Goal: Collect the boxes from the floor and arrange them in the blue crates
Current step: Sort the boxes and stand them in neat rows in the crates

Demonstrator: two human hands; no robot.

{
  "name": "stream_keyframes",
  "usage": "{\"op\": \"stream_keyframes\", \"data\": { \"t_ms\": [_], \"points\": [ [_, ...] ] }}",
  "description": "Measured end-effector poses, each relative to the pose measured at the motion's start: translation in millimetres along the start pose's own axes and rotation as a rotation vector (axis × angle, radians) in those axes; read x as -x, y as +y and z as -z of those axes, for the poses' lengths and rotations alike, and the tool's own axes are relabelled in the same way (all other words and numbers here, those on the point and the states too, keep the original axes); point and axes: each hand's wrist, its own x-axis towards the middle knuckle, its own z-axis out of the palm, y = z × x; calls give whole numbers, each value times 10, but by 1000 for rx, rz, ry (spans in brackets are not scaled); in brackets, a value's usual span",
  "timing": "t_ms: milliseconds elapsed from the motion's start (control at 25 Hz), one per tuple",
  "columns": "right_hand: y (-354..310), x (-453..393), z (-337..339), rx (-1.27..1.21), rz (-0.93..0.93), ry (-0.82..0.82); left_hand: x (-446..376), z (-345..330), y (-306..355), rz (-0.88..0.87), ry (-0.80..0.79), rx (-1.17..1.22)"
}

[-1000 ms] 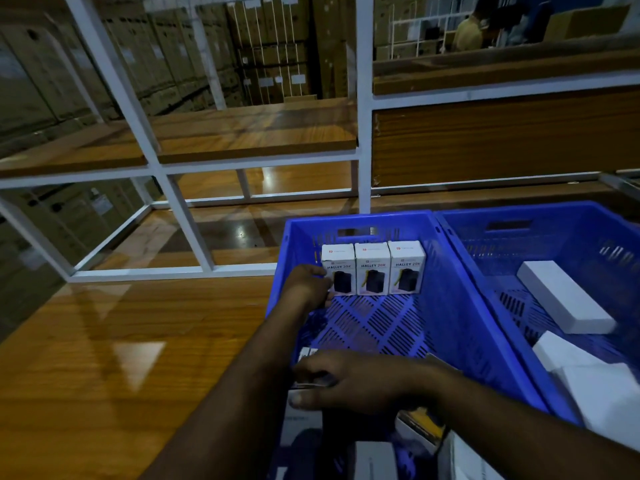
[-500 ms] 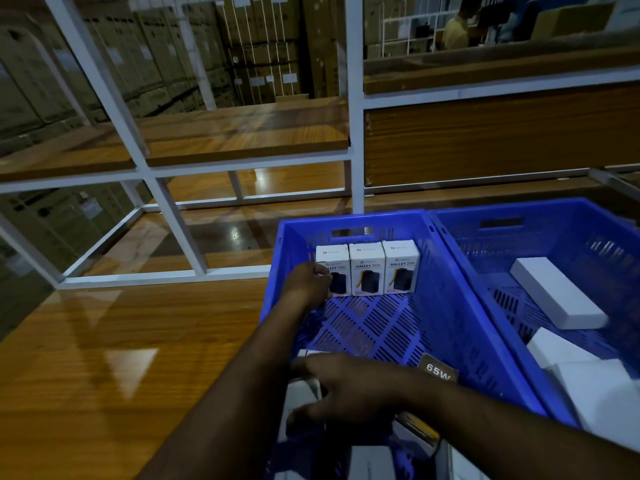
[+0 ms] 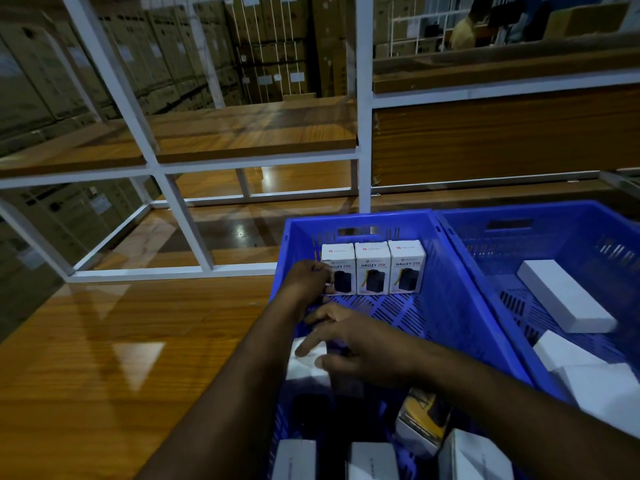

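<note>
Two blue crates stand side by side on a wooden shelf. In the left crate (image 3: 360, 220), three white "HALLEY 20K" boxes (image 3: 372, 268) stand upright in a row against the far wall. My left hand (image 3: 308, 282) pinches the left edge of the leftmost one (image 3: 341, 258). My right hand (image 3: 356, 348) hovers mid-crate, fingers spread over a white box (image 3: 304, 367) lying below them. Several more boxes (image 3: 372, 459) lie at the crate's near end, one yellow and black (image 3: 422, 417). The right crate (image 3: 540, 211) holds flat white boxes (image 3: 564, 296).
The glossy wooden shelf top (image 3: 121, 341) stretches left of the crates. White metal rack posts (image 3: 180, 216) and further wooden shelves rise behind. Stacked cardboard cartons (image 3: 270, 46) fill the background, and a person (image 3: 464, 31) sits far back right.
My right hand has uncurled from the box it held at the near end and slid forward with fingers spread. My left hand has stayed on the leftmost upright box.
</note>
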Motion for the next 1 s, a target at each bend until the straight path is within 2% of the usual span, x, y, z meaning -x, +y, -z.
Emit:
{"op": "stream_keyframes", "data": {
  "t_ms": [120, 240, 400, 560, 680, 840, 1000],
  "points": [
    [-21, 47, -52, 20, -30, -88, 61, 2, 20, 17, -10, 18],
    [6, 43, -129, 92, -48, -46, 64, 23, 36, 40, -18, 53],
    [126, 59, 101, -178, -199, 32, 63, 66, 93, 166, -26, 273],
    [362, 65, 376, -588, -481, 289, 79, 56, 132, 150, -62, 324],
    [516, 16, 467, -845, -576, 529, 177, 21, 164, 79, -152, 254],
    [629, -34, 467, -964, -630, 697, 302, -178, 194, 39, -325, 310],
    [656, -37, 521, -1010, -632, 791, 338, -391, 219, 59, -260, 435]
  ]
}}
